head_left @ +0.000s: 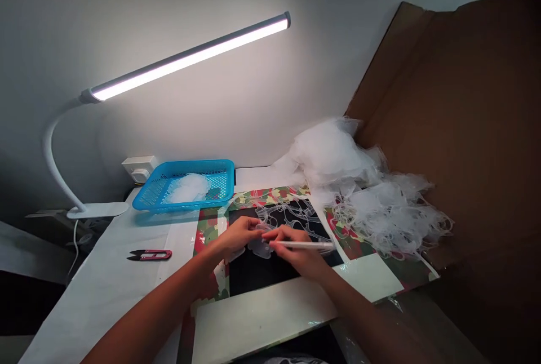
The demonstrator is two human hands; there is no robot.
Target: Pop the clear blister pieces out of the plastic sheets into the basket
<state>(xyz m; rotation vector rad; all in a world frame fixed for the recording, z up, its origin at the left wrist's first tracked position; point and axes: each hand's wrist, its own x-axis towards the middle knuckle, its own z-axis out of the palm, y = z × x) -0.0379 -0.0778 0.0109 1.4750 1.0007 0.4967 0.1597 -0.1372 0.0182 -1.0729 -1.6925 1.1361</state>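
Over a black panel [262, 274] on the table, my left hand [242, 235] pinches the edge of a sheer white fabric piece [260, 249]. Close beside it, my right hand [299, 252] is closed around a slim white pen-shaped tool [310, 245]. Its tip, near my left fingertips, is too small to make out. A sheer net of cut-out white fabric [291, 214] spreads across the upper part of the black panel, just beyond both hands.
A blue plastic basket [231, 175] holds white pieces [188, 188]. Red-handled thread snips [150, 255] lie at left, below a lit lamp [190, 60]. Heaped sheer white scraps [389, 212] and a bigger white pile [327, 147] lean toward tall cardboard [460, 116] at right.
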